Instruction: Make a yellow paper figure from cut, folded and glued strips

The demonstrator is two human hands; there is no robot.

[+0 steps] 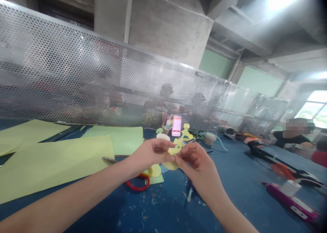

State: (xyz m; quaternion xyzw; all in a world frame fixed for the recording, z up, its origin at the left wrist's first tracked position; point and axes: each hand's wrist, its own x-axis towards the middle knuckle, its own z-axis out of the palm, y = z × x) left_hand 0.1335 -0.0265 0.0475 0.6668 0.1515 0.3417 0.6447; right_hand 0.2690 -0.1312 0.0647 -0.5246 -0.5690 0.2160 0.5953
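Observation:
Between the fingertips of my left hand (pixel 153 154) and my right hand (pixel 198 161) is a curly yellow paper cutout (pixel 176 149). Both hands are closed in a pinch on it, above the blue table (pixel 230 178). Just behind it shows another wavy yellow paper shape (pixel 186 134); whether the two are joined I cannot tell. A round yellow paper piece (pixel 170 165) lies below my fingers. Scissors with red and yellow handles (pixel 138 185) lie beneath my left forearm, which hides their middle. Close by is a small yellow paper disc (pixel 155 170).
Large yellow paper sheets (pixel 63 158) cover the table's left side. A lit phone (pixel 176 125) stands by a cup of pens (pixel 166 128). On the right lie a purple tool (pixel 291 202) and cables. A perforated metal screen (pixel 102 79) lines the back; a person (pixel 291 137) sits far right.

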